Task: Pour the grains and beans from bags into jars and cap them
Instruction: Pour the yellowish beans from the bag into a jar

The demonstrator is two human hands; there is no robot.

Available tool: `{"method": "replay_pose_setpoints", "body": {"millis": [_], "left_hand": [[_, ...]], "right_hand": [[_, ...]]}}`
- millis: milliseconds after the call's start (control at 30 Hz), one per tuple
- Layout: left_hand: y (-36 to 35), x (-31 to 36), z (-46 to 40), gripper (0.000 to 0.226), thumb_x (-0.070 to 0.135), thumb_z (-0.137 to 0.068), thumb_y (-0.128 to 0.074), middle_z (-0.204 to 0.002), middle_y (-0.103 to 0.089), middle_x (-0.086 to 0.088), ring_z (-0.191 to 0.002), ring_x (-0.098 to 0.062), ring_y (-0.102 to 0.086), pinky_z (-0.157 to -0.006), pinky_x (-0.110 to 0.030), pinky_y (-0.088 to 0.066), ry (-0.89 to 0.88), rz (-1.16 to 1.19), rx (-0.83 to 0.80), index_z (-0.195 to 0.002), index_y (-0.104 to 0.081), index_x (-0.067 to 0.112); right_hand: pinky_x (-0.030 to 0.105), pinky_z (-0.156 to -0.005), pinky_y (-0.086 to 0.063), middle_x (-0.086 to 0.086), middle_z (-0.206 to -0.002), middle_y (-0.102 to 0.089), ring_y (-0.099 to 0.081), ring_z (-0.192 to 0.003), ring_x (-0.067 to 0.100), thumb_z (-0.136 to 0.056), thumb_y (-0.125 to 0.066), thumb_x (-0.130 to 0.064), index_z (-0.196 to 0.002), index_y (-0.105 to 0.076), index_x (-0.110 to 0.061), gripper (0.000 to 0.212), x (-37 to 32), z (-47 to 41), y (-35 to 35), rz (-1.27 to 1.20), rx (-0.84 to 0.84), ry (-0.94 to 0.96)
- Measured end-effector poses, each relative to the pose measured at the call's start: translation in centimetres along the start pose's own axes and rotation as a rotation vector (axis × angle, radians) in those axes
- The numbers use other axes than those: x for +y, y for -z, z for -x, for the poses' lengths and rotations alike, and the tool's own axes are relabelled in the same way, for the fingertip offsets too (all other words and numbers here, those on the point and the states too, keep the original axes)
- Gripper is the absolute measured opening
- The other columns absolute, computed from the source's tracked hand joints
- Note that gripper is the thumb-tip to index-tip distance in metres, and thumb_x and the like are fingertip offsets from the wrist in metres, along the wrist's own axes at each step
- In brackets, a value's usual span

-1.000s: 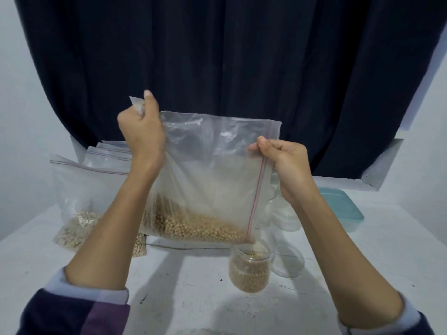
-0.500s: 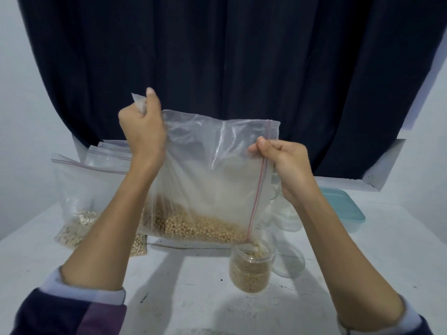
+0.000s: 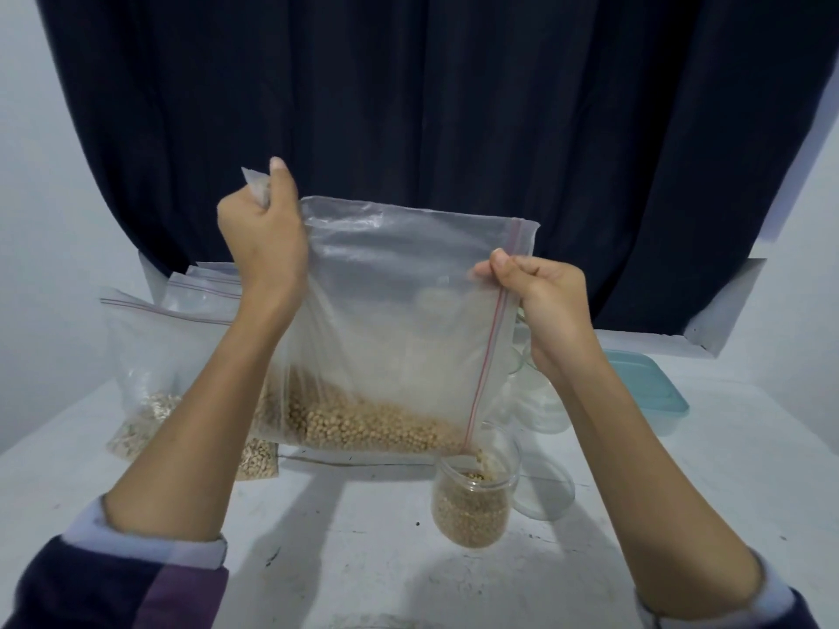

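Note:
A clear zip bag (image 3: pixel 399 311) with tan beans pooled along its lower edge hangs tilted above the table. My left hand (image 3: pixel 261 233) grips its upper left corner, held high. My right hand (image 3: pixel 540 297) pinches the red zip edge on the right side. The bag's lower right corner dips into the mouth of a clear jar (image 3: pixel 472 506), which is mostly full of the same beans. A clear lid (image 3: pixel 545 492) lies flat just right of the jar.
Further zip bags of pale grain (image 3: pixel 150 392) lean at the back left. Empty clear jars (image 3: pixel 540 401) stand behind my right forearm, and a teal lidded box (image 3: pixel 653 392) sits at the right. A dark curtain hangs behind the white table (image 3: pixel 363 574).
My left hand has lifted the bag's corner slightly higher, tilting the bag more. Beans have slid toward the lower right corner and the jar's level has risen.

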State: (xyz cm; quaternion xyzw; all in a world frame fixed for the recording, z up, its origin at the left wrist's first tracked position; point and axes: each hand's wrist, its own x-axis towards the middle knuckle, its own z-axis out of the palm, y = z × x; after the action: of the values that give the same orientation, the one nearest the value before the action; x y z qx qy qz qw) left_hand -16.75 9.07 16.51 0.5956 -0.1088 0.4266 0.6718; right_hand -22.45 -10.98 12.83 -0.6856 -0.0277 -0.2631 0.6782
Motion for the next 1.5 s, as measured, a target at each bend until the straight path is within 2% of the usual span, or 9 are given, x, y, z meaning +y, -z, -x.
{"method": "replay_pose_setpoints", "body": {"millis": [100, 233, 400, 667, 767, 900, 1033, 1267, 1500], "left_hand": [[0.26, 0.10, -0.30, 0.054, 0.017, -0.097, -0.047, -0.034, -0.023, 0.014, -0.035, -0.004, -0.020, -0.043, -0.018, -0.018, 0.003, 0.000, -0.007, -0.050, -0.020, 0.020], [0.45, 0.08, -0.52, 0.053, 0.017, -0.097, -0.047, -0.035, -0.024, 0.014, -0.037, -0.004, -0.021, -0.044, -0.018, -0.023, 0.013, -0.002, -0.038, -0.050, -0.021, 0.020], [0.54, 0.15, -0.58, 0.053, 0.018, -0.097, -0.048, -0.034, -0.025, 0.015, -0.037, -0.003, -0.022, -0.043, -0.017, -0.019, 0.014, -0.023, -0.032, -0.051, -0.022, 0.020], [0.68, 0.24, -0.48, 0.054, 0.019, -0.097, -0.048, -0.034, -0.024, 0.014, -0.036, -0.003, -0.021, -0.043, -0.019, -0.018, -0.013, -0.056, -0.115, -0.050, -0.021, 0.019], [0.87, 0.26, -0.63, 0.053, 0.019, -0.097, -0.047, -0.034, -0.025, 0.015, -0.037, -0.003, -0.021, -0.043, -0.018, -0.018, -0.011, -0.039, -0.087, -0.050, -0.022, 0.020], [0.82, 0.27, -0.37, 0.055, 0.019, -0.097, -0.048, -0.034, -0.023, 0.015, -0.037, -0.003, -0.020, -0.043, -0.019, -0.017, -0.003, -0.044, -0.106, -0.049, -0.021, 0.020], [0.81, 0.25, -0.31, 0.054, 0.018, -0.098, -0.047, -0.033, -0.024, 0.015, -0.036, -0.004, -0.021, -0.042, -0.014, -0.021, 0.007, -0.033, -0.058, -0.050, -0.021, 0.019], [0.73, 0.17, -0.45, 0.054, 0.019, -0.098, -0.047, -0.034, -0.025, 0.015, -0.036, -0.003, -0.022, -0.042, -0.017, -0.018, 0.004, -0.032, -0.057, -0.050, -0.023, 0.019], [0.72, 0.13, -0.45, 0.053, 0.019, -0.097, -0.047, -0.034, -0.025, 0.015, -0.036, -0.004, -0.022, -0.043, -0.019, -0.019, 0.010, -0.022, -0.051, -0.050, -0.023, 0.020]], "right_hand": [[0.021, -0.086, -0.051, -0.005, -0.070, -0.071, -0.066, -0.071, 0.004, -0.093, -0.060, -0.015, -0.077, -0.073, -0.010, 0.021, -0.02, 0.04, -0.07, -0.007, -0.012, -0.002], [0.025, -0.091, -0.051, 0.001, -0.073, -0.072, -0.066, -0.074, 0.005, -0.093, -0.060, -0.014, -0.079, -0.073, -0.007, 0.020, -0.08, 0.20, -0.32, -0.001, -0.014, -0.003], [0.023, -0.085, -0.052, -0.003, -0.070, -0.071, -0.065, -0.069, 0.005, -0.093, -0.060, -0.014, -0.078, -0.072, -0.009, 0.021, -0.07, 0.24, -0.38, -0.014, -0.002, -0.003], [0.021, -0.082, -0.053, -0.004, -0.070, -0.072, -0.065, -0.069, 0.007, -0.093, -0.060, -0.014, -0.076, -0.072, -0.009, 0.022, -0.10, 0.17, -0.27, -0.005, -0.017, 0.001], [0.024, -0.084, -0.052, -0.006, -0.068, -0.071, -0.065, -0.068, 0.005, -0.093, -0.059, -0.014, -0.076, -0.072, -0.010, 0.022, -0.18, 0.18, -0.35, -0.010, -0.007, 0.005], [0.020, -0.084, -0.052, -0.005, -0.070, -0.071, -0.065, -0.068, 0.003, -0.093, -0.059, -0.013, -0.077, -0.072, -0.007, 0.021, -0.07, 0.34, -0.66, 0.010, -0.029, 0.008], [0.026, -0.090, -0.051, -0.005, -0.070, -0.071, -0.065, -0.070, 0.004, -0.093, -0.059, -0.013, -0.078, -0.073, -0.008, 0.021, -0.05, 0.28, -0.70, -0.013, 0.011, 0.005], [0.033, -0.096, -0.050, -0.006, -0.068, -0.071, -0.066, -0.070, 0.004, -0.093, -0.060, -0.014, -0.074, -0.072, -0.012, 0.022, -0.19, 0.46, -0.85, 0.001, 0.020, 0.013], [0.026, -0.089, -0.052, -0.006, -0.069, -0.071, -0.065, -0.070, 0.004, -0.093, -0.060, -0.013, -0.077, -0.072, -0.010, 0.021, -0.18, 0.26, -0.83, -0.004, 0.002, 0.011]]}}
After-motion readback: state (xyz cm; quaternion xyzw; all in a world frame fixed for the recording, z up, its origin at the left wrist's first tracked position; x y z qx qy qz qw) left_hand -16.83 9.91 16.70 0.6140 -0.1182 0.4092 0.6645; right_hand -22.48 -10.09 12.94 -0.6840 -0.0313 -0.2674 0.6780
